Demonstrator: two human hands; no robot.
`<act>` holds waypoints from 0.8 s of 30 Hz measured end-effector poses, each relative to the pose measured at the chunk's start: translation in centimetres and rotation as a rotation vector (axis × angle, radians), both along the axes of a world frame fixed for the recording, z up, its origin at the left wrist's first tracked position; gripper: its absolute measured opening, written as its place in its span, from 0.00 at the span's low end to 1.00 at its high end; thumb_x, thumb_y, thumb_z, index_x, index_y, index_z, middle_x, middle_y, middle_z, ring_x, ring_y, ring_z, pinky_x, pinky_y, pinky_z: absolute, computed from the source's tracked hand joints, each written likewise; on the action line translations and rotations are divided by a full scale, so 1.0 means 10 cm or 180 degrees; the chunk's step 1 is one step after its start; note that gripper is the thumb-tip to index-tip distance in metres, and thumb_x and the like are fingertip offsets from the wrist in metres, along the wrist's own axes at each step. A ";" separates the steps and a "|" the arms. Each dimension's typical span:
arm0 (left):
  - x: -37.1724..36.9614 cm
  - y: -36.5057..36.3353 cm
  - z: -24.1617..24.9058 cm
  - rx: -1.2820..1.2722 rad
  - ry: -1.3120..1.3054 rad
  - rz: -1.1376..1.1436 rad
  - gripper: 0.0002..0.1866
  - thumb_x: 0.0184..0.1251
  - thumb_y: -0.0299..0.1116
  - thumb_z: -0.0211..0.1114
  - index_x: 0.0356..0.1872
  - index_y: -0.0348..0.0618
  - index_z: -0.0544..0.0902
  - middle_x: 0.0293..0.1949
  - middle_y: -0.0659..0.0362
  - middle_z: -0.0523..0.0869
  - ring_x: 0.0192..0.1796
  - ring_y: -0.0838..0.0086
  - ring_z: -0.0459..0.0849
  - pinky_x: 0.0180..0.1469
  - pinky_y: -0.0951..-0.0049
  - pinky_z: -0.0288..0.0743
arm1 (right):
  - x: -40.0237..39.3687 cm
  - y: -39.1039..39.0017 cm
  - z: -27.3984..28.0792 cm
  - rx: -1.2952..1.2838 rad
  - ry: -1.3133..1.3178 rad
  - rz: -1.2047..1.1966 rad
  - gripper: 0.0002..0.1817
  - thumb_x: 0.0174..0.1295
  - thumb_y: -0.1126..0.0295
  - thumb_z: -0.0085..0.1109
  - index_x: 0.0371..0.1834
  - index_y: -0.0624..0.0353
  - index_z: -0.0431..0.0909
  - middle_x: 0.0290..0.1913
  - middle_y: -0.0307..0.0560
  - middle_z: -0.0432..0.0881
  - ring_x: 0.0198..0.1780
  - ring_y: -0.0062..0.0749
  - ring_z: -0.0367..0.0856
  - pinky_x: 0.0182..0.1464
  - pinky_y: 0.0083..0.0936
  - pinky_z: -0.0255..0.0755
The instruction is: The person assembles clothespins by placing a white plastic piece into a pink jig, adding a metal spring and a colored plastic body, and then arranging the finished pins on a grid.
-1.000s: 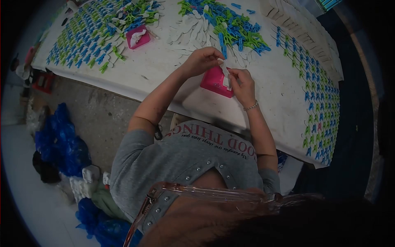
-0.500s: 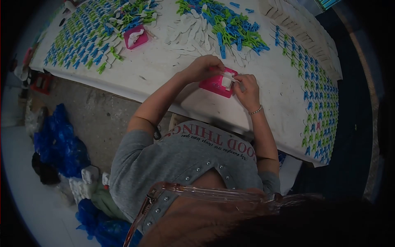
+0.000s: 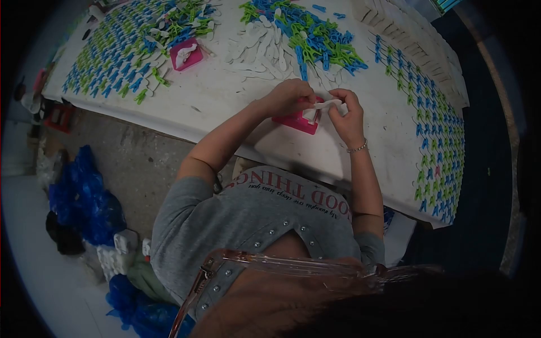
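Observation:
My left hand (image 3: 288, 97) is closed, its fingertips pinching at the left end of a narrow white strip (image 3: 327, 104). The strip's other end sits between the thumb and fingers of my right hand (image 3: 350, 120), which wears a beaded bracelet. Both hands hold it just above a pink block (image 3: 294, 122) near the table's front edge. On that block is a small white piece (image 3: 309, 115), partly hidden under the strip and fingers. Beyond my hands lies a heap of flat white spoon-shaped pieces (image 3: 264, 48).
Blue and green clips (image 3: 324, 39) are piled behind the white pieces. Rows of clips cover the table's left (image 3: 107, 62) and right (image 3: 437, 141). A second pink block (image 3: 194, 58) bears white material. White stacks (image 3: 417, 39) stand at back right; blue bags (image 3: 87, 194) lie on the floor.
My right hand has moved up and slightly right, raising the white strip from the pink block. My left hand has shifted a little to the right.

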State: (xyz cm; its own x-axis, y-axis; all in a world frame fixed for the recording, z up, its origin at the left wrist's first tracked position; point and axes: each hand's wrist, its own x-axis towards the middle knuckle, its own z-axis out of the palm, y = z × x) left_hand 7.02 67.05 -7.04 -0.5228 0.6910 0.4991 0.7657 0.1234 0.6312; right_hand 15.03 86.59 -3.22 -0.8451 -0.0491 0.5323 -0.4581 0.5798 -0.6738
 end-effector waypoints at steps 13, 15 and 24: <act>0.02 -0.05 -0.04 0.0422 -0.0364 0.0008 0.11 0.54 0.28 0.73 0.36 0.41 0.80 0.35 0.61 0.81 0.41 0.72 0.80 0.45 0.74 0.73 | -0.09 -0.10 -0.53 -0.1244 -0.0923 0.0429 0.21 0.55 0.78 0.62 0.53 0.63 0.68 0.39 0.39 0.74 0.39 0.21 0.72 0.45 0.20 0.70; 0.01 -0.08 0.06 0.0576 -0.1417 -0.0124 0.16 0.55 0.25 0.71 0.44 0.41 0.77 0.39 0.64 0.80 0.41 0.75 0.78 0.47 0.75 0.73 | -0.07 -0.15 -0.46 -0.0803 -0.0978 0.0339 0.20 0.56 0.77 0.62 0.53 0.62 0.69 0.40 0.41 0.74 0.39 0.21 0.72 0.44 0.20 0.70; -0.01 -0.23 0.18 0.0316 -0.0936 -0.0180 0.15 0.55 0.22 0.66 0.45 0.41 0.76 0.39 0.62 0.81 0.43 0.75 0.80 0.50 0.74 0.73 | -0.02 -0.07 -0.38 0.0079 -0.0727 0.0292 0.16 0.53 0.79 0.60 0.47 0.60 0.74 0.37 0.40 0.75 0.40 0.26 0.74 0.47 0.22 0.70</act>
State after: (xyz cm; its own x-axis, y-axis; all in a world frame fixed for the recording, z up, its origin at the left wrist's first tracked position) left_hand 6.88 64.76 -5.19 -0.6170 0.6786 0.3985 0.5524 0.0127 0.8335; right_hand 14.85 85.93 -7.05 -0.9348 -0.1420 0.3255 -0.3469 0.5604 -0.7520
